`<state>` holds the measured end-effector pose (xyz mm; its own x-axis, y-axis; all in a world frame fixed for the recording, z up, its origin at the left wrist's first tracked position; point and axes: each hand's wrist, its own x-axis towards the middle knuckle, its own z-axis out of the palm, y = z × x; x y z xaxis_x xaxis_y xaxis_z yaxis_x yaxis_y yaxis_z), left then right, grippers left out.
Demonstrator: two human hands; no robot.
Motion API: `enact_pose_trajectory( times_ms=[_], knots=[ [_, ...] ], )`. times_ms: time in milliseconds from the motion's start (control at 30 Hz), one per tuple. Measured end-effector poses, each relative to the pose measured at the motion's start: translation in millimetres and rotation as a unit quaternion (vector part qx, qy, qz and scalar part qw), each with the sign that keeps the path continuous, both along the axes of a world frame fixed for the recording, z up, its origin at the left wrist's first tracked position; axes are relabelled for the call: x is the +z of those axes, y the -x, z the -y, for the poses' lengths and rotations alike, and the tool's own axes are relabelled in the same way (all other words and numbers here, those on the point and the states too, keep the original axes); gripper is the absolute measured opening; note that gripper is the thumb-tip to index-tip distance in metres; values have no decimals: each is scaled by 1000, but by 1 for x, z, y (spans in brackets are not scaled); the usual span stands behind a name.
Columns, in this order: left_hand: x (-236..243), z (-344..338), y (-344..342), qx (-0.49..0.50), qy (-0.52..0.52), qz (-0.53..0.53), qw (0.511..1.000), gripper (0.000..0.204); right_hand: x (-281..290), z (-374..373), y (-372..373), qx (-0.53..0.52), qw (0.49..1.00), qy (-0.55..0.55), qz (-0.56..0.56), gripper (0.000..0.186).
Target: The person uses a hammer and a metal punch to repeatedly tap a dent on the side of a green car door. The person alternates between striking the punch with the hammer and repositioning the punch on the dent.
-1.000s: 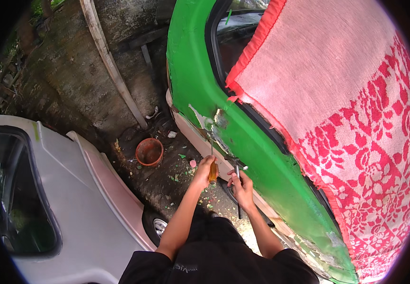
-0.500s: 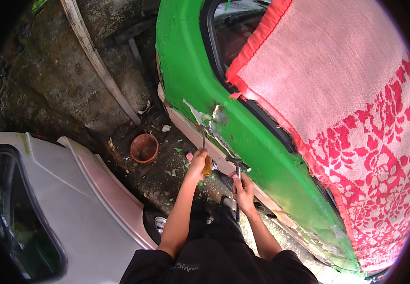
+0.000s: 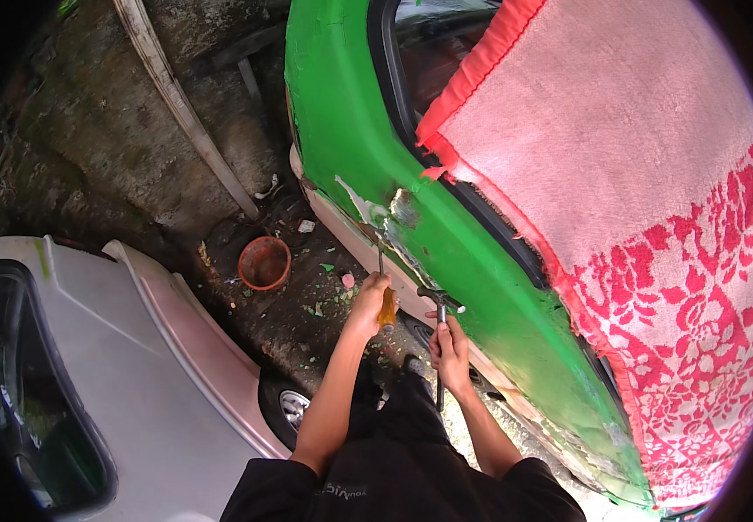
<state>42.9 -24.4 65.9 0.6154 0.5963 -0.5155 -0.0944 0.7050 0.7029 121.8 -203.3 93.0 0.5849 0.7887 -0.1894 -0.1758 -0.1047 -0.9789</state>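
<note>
My left hand (image 3: 370, 304) is closed round a screwdriver (image 3: 387, 315) with an amber handle. Its thin shaft points away from me, and the tip is at the torn edge of the green car body (image 3: 463, 252), where paint has flaked off. In my right hand (image 3: 451, 352) is a hammer (image 3: 441, 317) with a dark metal head, gripped by its handle. The hammer head is just right of the screwdriver handle, apart from it. Bare, rough patches (image 3: 404, 209) show in the green paint ahead of my left hand.
A silver car (image 3: 133, 365) stands close on my left. Between the cars, a reddish-brown bucket (image 3: 265, 263) sits on ground strewn with green paint flakes. A red and pink patterned cloth (image 3: 585, 157) covers the green car's top. A long pale strip (image 3: 187, 113) lies at the far left.
The view has shifted slightly. Both hands keep hold of their tools in nearly the same place, and the screwdriver's tip stays at the torn edge.
</note>
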Motion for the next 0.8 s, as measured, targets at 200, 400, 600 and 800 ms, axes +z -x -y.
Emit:
enact_pose_trajectory(
  times_ms=[200,400,600,800],
  knots=[
    [3,-5,-1,28,67,36,997,18,-9,5,7,26,994,8,107,34],
    [2,-13,11,-4,118,153,981,16,7,16,22,39,986,26,159,23],
    [2,-18,17,-16,168,192,967,17,30,18,36,67,983,42,164,20],
    [11,8,9,62,162,96,980,26,24,18,31,44,989,7,144,19]
  ],
)
